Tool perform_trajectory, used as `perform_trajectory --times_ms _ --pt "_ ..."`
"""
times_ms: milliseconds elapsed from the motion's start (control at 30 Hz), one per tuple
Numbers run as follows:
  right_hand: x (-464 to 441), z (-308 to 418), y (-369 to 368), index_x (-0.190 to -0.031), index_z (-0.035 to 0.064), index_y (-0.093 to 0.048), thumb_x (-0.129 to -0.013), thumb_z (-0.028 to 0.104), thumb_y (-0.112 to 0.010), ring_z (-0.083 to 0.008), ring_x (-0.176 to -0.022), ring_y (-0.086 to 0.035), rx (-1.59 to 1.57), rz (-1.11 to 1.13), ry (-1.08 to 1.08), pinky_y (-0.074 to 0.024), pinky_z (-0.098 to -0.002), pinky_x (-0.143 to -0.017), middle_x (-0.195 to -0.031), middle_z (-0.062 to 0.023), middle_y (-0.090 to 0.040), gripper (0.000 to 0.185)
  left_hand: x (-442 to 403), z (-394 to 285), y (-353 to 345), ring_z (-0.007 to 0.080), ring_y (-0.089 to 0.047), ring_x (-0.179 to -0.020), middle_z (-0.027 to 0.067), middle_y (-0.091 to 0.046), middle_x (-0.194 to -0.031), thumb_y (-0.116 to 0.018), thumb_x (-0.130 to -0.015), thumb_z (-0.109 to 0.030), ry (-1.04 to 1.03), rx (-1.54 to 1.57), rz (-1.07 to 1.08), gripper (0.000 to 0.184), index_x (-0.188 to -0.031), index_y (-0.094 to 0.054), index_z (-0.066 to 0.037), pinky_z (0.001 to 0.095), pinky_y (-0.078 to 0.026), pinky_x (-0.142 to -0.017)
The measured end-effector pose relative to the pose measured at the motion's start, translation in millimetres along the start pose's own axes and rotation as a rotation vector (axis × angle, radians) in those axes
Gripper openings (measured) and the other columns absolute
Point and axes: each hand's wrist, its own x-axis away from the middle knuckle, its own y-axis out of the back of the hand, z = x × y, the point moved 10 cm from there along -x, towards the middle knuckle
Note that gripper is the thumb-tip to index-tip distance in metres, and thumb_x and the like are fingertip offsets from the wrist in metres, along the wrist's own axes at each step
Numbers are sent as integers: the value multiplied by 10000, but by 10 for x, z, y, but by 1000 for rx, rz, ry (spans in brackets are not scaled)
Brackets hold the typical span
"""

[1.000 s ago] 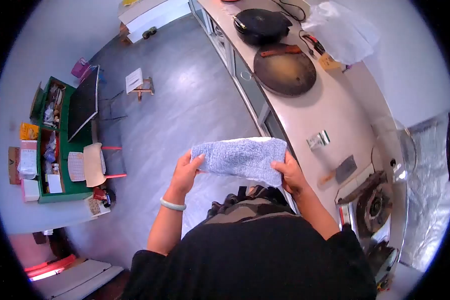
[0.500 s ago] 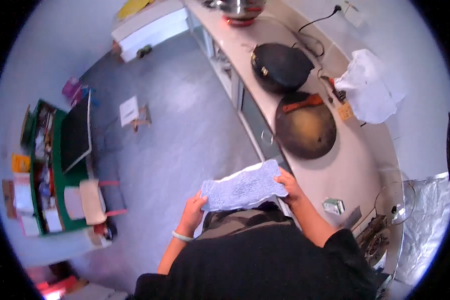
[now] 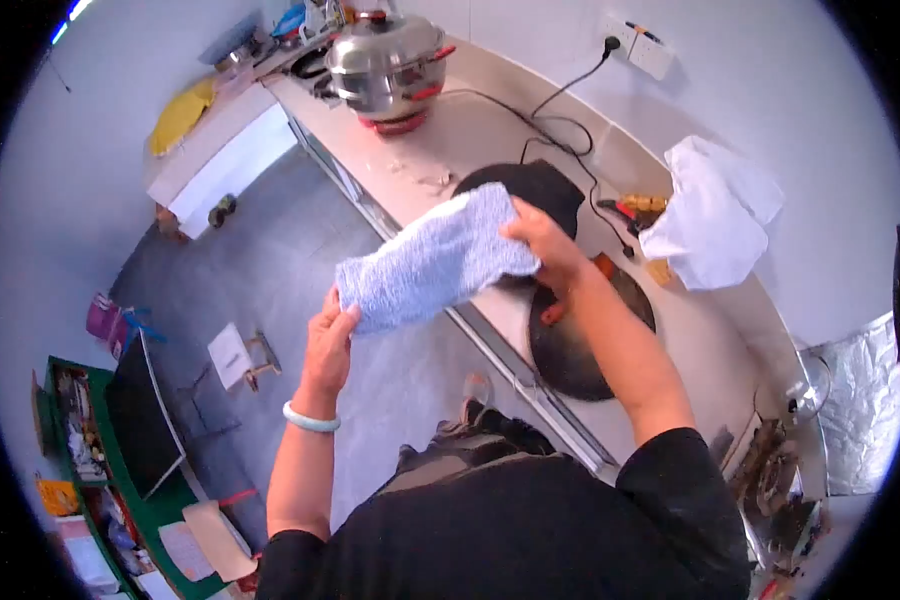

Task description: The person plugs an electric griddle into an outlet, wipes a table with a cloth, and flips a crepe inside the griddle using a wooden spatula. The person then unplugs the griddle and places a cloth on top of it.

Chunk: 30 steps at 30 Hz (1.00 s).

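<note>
A light blue folded cloth (image 3: 430, 262) is stretched between both hands, tilted up to the right. My left hand (image 3: 328, 345), with a pale bangle on its wrist, pinches the cloth's lower left end. Its right end is gripped by my right hand (image 3: 548, 245), which is over the counter's edge. Behind the cloth, a black round appliance (image 3: 555, 190) is partly hidden. My right forearm passes over a dark round lid or pan (image 3: 580, 355) with a reddish-brown handle.
A steel pot (image 3: 388, 75) on a red base stands farther along the counter (image 3: 490, 115). Black cables run to a wall socket (image 3: 635, 45). A white plastic bag (image 3: 710, 220) is at the right wall. Below left are a small stool (image 3: 260, 362) and a green cabinet (image 3: 160, 520).
The view has turned toward the counter's far end, bringing the steel pot fully into sight. Both hands have raised the cloth, now beside the black appliance. The grip at each end stays.
</note>
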Motion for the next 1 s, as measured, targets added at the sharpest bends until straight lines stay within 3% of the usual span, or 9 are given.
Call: perform_trajectory --times_ms 200,267,300,333,367,500,633,900,1000 --pt "-856 1045 607 -1238 2 -419 -756 47 -503 -151 -831 -606 132 31 67 -507 -271 -730 -980 -95 -597 491 -1097 -421 -518 187 -340 -1234 92 -363 -1339 -511 -861 -82 -311 -102 -32 236 -1018 -617 59 313 -240 -1026" --pt "-940 1018 1115 -1235 10 -440 -753 56 -505 -142 -871 -594 256 -43 -21 -491 -276 -762 -1012 -76 -593 489 -1417 189 -625 161 -444 -1119 71 -471 -1227 -542 -852 -85 -131 -7 -11 183 -957 -638 30 286 -314 -961" --pt "-982 861 1503 -1245 17 -441 -754 66 -505 -138 -904 -586 345 -78 -87 -481 -281 -792 -1050 -65 -586 498 -1451 686 -560 134 -542 -927 37 -578 -1029 -556 -866 -139 135 -334 -40 172 -922 -643 0 274 -430 -834" --pt "-985 733 1908 -1204 18 -492 -757 66 -512 -135 -901 -577 500 -172 -116 -463 -284 -798 -1030 -56 -592 450 -1435 862 -886 112 -575 -782 15 -614 -867 -560 -880 -199 226 -11 5 198 -883 -631 -15 268 -498 -679" --pt "-940 617 2229 -1156 14 -536 -749 69 -542 -134 -885 -568 638 -245 -172 -451 -292 -791 -991 -58 -600 410 -1415 1192 -1005 139 -605 -748 53 -618 -843 -545 -892 -235 399 -36 45 243 -865 -598 1 298 -521 -615" --pt "-634 149 3321 -1040 2 -598 -749 122 -582 -178 -811 -588 1104 -563 -206 -459 -313 -743 -895 -86 -634 315 -1251 2066 -1547 242 -639 -795 180 -631 -915 -486 -912 -266 789 21 200 332 -978 -554 53 329 -516 -661" --pt "-241 -102 3720 -927 50 -594 -761 197 -573 -332 -880 -592 1349 -829 -113 -463 -395 -765 -893 -179 -624 222 -1346 2344 -1786 255 -629 -801 177 -631 -911 -472 -911 -251 921 107 252 322 -1007 -527 51 338 -502 -673" --pt "77 61 3401 -977 59 -556 -822 184 -538 -353 -899 -577 1380 -1059 -186 -453 -427 -775 -936 -168 -614 200 -1165 2627 -1822 231 -624 -760 154 -634 -889 -442 -912 -275 1107 108 236 336 -998 -529 38 351 -476 -678" --pt "150 55 3352 -995 52 -541 -815 170 -551 -349 -915 -569 1382 -1048 -169 -452 -420 -786 -963 -164 -601 216 -1063 2646 -1814 203 -618 -697 145 -636 -857 -445 -917 -328 1108 70 309 395 -988 -553 46 312 -471 -598"
